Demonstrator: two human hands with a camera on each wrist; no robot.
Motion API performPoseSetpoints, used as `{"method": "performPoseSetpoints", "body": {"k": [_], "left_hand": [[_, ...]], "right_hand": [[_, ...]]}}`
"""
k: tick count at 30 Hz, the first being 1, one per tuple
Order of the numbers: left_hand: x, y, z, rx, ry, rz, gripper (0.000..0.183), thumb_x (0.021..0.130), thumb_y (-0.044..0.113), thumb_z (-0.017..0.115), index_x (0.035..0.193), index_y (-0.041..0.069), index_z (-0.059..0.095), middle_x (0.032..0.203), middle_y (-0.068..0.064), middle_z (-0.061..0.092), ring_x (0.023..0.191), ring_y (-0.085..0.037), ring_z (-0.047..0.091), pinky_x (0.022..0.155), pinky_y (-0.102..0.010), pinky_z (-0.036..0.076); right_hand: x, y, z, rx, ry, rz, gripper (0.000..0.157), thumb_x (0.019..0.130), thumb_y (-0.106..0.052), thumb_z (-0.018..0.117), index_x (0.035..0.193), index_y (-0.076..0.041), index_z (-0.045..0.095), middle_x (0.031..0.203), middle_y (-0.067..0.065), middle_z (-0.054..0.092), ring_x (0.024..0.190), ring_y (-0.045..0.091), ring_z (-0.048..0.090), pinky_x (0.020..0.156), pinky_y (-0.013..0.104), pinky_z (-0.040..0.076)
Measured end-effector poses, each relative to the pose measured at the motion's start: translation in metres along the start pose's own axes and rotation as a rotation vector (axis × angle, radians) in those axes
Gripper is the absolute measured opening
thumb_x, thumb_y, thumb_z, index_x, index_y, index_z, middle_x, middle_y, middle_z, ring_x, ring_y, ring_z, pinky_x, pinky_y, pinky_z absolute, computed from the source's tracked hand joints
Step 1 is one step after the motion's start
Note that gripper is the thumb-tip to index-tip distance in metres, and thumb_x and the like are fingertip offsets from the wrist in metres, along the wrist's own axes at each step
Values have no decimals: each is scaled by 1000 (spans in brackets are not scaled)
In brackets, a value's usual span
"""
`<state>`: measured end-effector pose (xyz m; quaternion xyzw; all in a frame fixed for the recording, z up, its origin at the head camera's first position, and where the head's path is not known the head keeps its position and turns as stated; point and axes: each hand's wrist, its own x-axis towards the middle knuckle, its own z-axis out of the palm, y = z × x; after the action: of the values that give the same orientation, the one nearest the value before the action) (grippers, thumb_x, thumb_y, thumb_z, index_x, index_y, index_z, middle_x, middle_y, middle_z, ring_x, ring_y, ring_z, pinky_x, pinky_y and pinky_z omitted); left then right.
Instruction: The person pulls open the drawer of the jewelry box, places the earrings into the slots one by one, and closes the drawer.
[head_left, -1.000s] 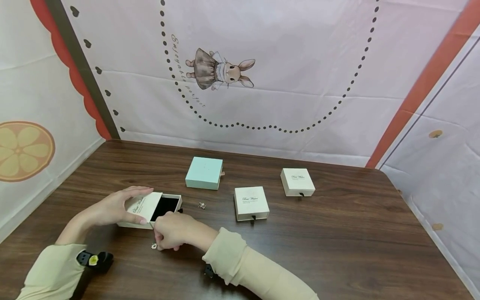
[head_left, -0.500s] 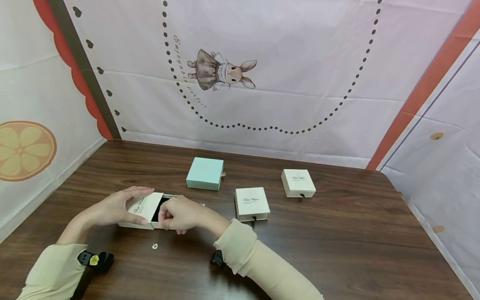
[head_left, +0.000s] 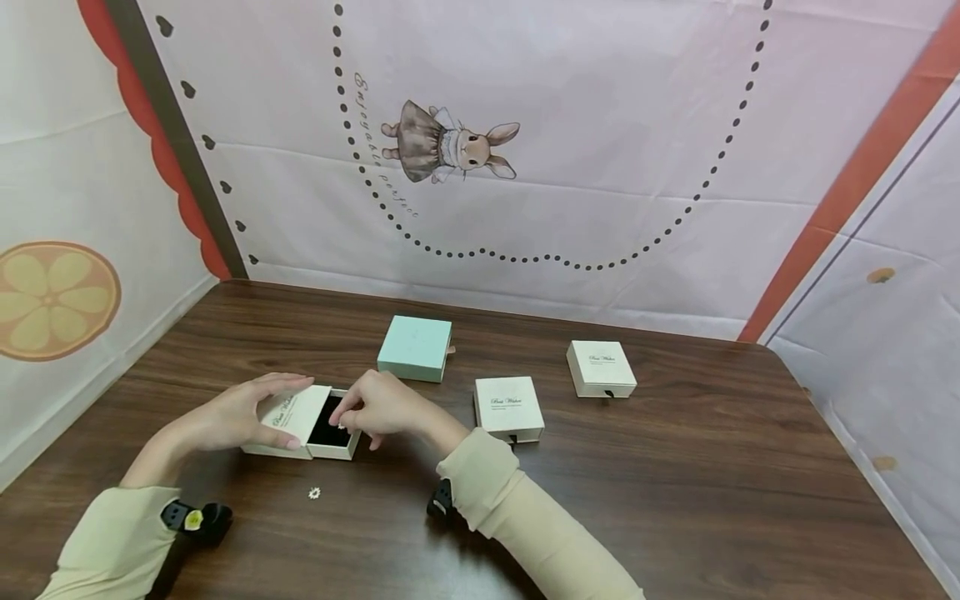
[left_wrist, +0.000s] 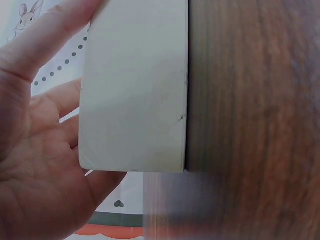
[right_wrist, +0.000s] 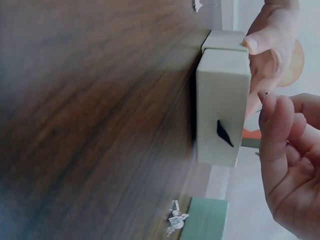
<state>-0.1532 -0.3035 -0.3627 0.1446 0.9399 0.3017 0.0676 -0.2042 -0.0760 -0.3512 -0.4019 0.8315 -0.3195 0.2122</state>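
Note:
A white drawer-style gift box [head_left: 288, 417] lies at the left of the table, its drawer [head_left: 330, 454] pulled partly out to the right, showing a black lining. My left hand [head_left: 225, 417] grips the box's sleeve between thumb and fingers; its plain end [left_wrist: 135, 90] fills the left wrist view. Over the drawer, my right hand [head_left: 386, 404] pinches a tiny piece of jewellery [right_wrist: 267, 93], mostly hidden by the fingertips. A sun-shaped silver jewellery piece [head_left: 314, 493] rests on the table in front of the box. Another silver piece [right_wrist: 176, 218] shows in the right wrist view.
Behind the right hand stands a mint-green box [head_left: 415, 346]. Two closed white boxes with black pull tabs sit further right: a nearer box [head_left: 508, 407] and a farther box [head_left: 602, 367]. A printed cloth [head_left: 585, 167] hangs along the table's back edge.
My right hand has moved from the table in front of the box up and over the open drawer, pinching the tiny jewellery piece. The left hand keeps its grip on the box.

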Motion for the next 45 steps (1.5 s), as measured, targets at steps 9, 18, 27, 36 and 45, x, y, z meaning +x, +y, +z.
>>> {"method": "performPoseSetpoints", "body": {"k": [9,18,27,36,45], "left_hand": [[0,0,1,-3,2,0,86,63,45,77,134,8,44,138,-22,37,126,-48,28,89,-66,25],[0,-1,2,3,12,12,87,62,46,77,133,7,44,136,-23,38,124,-47,31,90,-64,27],[0,0,1,6,8,0,87,63,46,77,133,7,44,137,-23,37,125,-46,31,90,-64,28],[-1,1,0,36,11,13,87,63,49,76,133,8,45,137,-23,38,124,-46,33,90,-62,30],[-2,0,0,38,11,8,87,63,49,75,133,9,44,137,-21,39,125,-45,33,90,-63,29]], "right_hand": [[5,4,1,179,51,71,8,83,-9,64,88,-8,69,69,-3,67,38,10,53,47,24,51],[11,4,1,273,99,110,6,79,-9,69,85,-6,68,66,0,66,38,11,50,50,27,52],[15,7,1,210,152,99,6,79,-13,69,82,-8,71,69,-1,68,41,11,55,50,25,52],[17,9,1,151,141,79,17,83,-11,65,99,-8,70,69,2,68,40,10,54,47,22,50],[19,11,1,118,142,75,14,83,-15,65,93,-8,73,71,1,69,40,8,53,47,21,50]]}}
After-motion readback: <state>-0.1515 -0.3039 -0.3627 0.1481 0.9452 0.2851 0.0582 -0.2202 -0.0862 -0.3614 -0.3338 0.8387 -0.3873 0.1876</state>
